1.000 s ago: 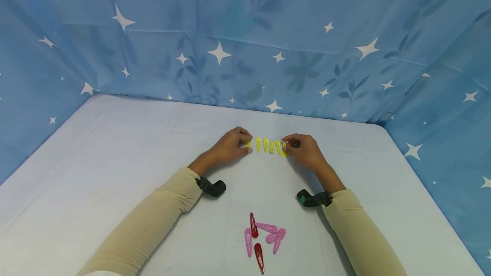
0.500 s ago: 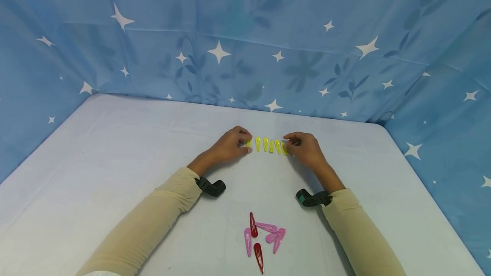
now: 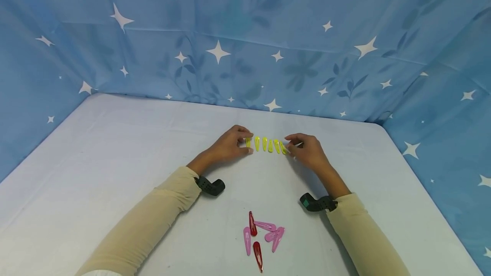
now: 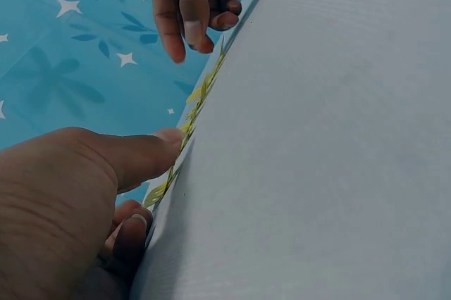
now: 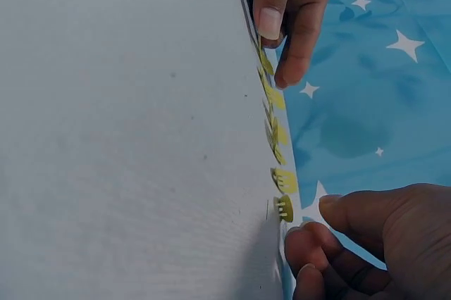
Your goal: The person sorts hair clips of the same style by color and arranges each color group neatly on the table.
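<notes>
Several yellow snap hair clips (image 3: pixel 264 144) lie side by side in a row toward the far side of the white table. At the row's left end is my left hand (image 3: pixel 232 145), thumb and index finger spread around the leftmost yellow clip (image 3: pixel 248 142), one near each end. My right hand (image 3: pixel 307 150) stays beside the rightmost yellow clip (image 3: pixel 283 148), its fingertips close to it. In the right wrist view, the right thumb and fingers (image 5: pixel 306 247) are apart with nothing between them, just below the nearest clip (image 5: pixel 283 209).
Nearer on the white table (image 3: pixel 215 242) is a loose group of pink hair clips (image 3: pixel 247 241) and two red hair clips (image 3: pixel 258 257). A blue curtain (image 3: pixel 245 54) with white stars hangs along the table's far edge.
The rightmost yellow clip now leans, its top shifted left beside its neighbour. My right fingertips have drawn slightly back from it; the left hand has barely moved.
</notes>
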Available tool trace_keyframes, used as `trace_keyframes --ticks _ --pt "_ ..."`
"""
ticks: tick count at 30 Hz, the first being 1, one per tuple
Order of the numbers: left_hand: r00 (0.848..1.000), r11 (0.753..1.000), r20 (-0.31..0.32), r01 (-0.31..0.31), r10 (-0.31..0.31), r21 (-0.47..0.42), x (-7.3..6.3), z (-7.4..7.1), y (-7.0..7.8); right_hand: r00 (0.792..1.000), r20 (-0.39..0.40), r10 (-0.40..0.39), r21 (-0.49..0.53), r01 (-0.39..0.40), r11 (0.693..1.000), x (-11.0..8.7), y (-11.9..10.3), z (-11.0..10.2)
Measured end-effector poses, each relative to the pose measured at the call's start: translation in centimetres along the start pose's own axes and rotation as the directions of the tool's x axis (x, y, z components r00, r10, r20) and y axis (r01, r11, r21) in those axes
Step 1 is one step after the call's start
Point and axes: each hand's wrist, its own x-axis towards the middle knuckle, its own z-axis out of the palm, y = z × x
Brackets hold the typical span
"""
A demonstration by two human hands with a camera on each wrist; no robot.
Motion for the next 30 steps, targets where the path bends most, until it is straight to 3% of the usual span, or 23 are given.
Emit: trace_keyframes --ticks 9,19,30 --pt "1.0 1.0 0.006 -0.001 0.001 0.013 0.0 -0.1 0.0 0.997 -0.008 -0.082 0.002 0.082 0.997 -1.7 -0.7 -0.4" --pt "1.0 1.0 -0.003 0.002 -0.002 0.018 -0.1 -0.1 0.0 0.983 0.106 -0.147 0.024 0.145 0.989 -4.6 -2.1 0.0" --pt "1.0 1.0 -0.03 0.003 -0.003 -0.006 0.0 0.3 0.3 0.949 0.18 -0.257 0.063 0.25 0.966 -6.9 -2.5 0.1"
